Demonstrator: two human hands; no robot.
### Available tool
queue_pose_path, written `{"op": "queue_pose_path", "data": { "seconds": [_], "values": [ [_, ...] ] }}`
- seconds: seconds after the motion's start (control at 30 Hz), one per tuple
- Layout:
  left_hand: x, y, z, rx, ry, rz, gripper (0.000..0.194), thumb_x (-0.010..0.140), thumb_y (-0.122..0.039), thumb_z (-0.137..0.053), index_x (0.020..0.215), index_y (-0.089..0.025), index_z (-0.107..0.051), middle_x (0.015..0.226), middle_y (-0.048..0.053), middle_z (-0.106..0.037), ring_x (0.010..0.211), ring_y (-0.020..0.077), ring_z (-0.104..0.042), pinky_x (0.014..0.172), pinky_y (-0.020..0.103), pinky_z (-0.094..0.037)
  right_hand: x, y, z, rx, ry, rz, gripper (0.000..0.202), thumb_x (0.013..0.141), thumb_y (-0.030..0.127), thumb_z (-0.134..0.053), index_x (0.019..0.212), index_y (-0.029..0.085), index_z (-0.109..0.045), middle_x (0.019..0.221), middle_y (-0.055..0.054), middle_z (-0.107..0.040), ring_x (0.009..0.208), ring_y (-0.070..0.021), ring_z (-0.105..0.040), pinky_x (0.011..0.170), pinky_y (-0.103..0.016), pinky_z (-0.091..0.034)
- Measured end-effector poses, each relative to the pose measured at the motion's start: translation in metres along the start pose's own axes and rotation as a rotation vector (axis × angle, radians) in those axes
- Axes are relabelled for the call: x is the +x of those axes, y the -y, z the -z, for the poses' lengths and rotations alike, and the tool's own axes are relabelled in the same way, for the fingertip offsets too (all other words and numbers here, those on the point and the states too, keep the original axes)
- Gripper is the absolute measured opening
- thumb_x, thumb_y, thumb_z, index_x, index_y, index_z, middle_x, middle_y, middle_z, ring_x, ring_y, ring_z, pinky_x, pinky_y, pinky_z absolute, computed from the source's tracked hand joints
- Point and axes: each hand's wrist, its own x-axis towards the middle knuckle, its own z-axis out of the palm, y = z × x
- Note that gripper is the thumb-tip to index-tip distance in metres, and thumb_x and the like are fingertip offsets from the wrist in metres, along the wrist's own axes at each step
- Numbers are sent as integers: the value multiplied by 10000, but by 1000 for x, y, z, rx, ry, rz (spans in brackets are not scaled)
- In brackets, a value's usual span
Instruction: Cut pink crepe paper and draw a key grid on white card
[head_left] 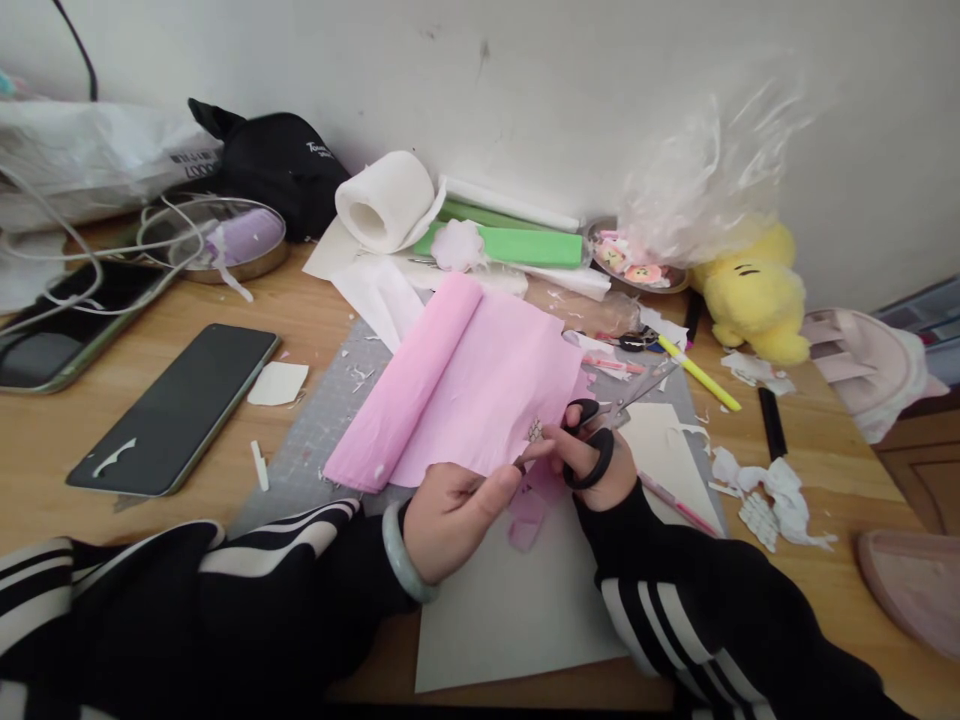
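A roll of pink paper [405, 385] lies partly unrolled on a grey cutting mat [300, 450]. My left hand [463, 510], with a pale bracelet at the wrist, is closed in a pinch in front of the roll; what lies between thumb and finger is too small to name. My right hand [592, 465] has its fingers through the black handles of the scissors [619, 408], whose blades point up and to the right. The fingertips of both hands almost meet over the pink sheet. A small pink scrap [527, 530] rests below them on white paper [517, 610].
Two phones, one of them a dark phone [180, 410], lie at the left. Behind are a tissue roll [386, 200] and green paper [525, 245]. A yellow plush toy [757, 295], a yellow marker [697, 372] and white scraps [787, 500] are on the right.
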Motion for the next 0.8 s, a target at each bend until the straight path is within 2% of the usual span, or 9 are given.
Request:
{"op": "queue_pose_path", "data": {
  "seconds": [0.1,0.2,0.27,0.33,0.4,0.43,0.53,0.7,0.8],
  "values": [
    [0,-2,0,287,135,-179,412,821,-357,-461,1208,-224,-511,983,51,-654,935,225,-590,871,328,-411,-1,0,0,21,-14,16,333,574,311,-660,684,206,-364,421,107,-412,336,-55,-353,344,-195,-238],
    [-4,-1,-4,469,170,-221,614,800,-291,-498,1359,-259,-245,1052,47,-632,686,170,-640,711,272,-488,-3,2,-1,27,-36,38,315,568,299,-651,693,205,-378,441,106,-395,361,-54,-353,355,-193,-236],
    [-6,1,-7,493,174,-225,667,791,-275,-516,1371,-275,-188,1120,61,-597,589,141,-623,612,247,-500,-5,4,-3,9,-47,41,288,565,267,-639,683,202,-384,451,106,-386,371,-47,-348,361,-189,-233],
    [-5,4,-9,445,114,-256,634,799,-250,-511,1360,-279,-218,1231,71,-511,772,169,-623,687,260,-493,-7,7,-5,-19,-64,50,265,573,249,-628,679,199,-390,460,104,-395,374,-42,-346,364,-186,-235],
    [-2,4,-9,340,-3,-236,549,820,-228,-483,1330,-265,-282,1262,68,-468,944,193,-564,782,285,-460,-10,9,-8,-51,-81,91,253,579,243,-628,672,196,-397,469,102,-406,381,-41,-360,373,-184,-256],
    [0,4,-9,285,-61,-197,502,831,-224,-469,1308,-256,-315,1238,66,-480,932,184,-557,781,285,-454,-11,10,-9,-61,-85,116,250,578,239,-630,666,194,-399,471,103,-403,385,-40,-363,380,-182,-274],
    [7,2,-9,141,-175,-50,392,835,-247,-474,1222,-238,-417,1088,45,-544,687,118,-539,630,234,-449,-13,11,-11,-70,-87,149,247,576,223,-634,650,189,-401,467,111,-376,385,-33,-356,396,-176,-313],
    [11,3,-10,-95,-211,64,330,799,-272,-532,1123,-231,-490,684,-24,-516,524,103,-444,510,211,-387,-15,6,-15,-12,-80,115,283,575,242,-651,653,202,-382,441,120,-351,350,-33,-326,358,-172,-286],
    [11,4,-11,-153,-223,86,320,768,-249,-568,1081,-226,-507,640,-33,-494,532,111,-447,520,213,-386,-15,5,-15,-5,-73,103,289,578,240,-653,654,207,-376,427,119,-365,338,-35,-321,344,-174,-272]
  ]
}}
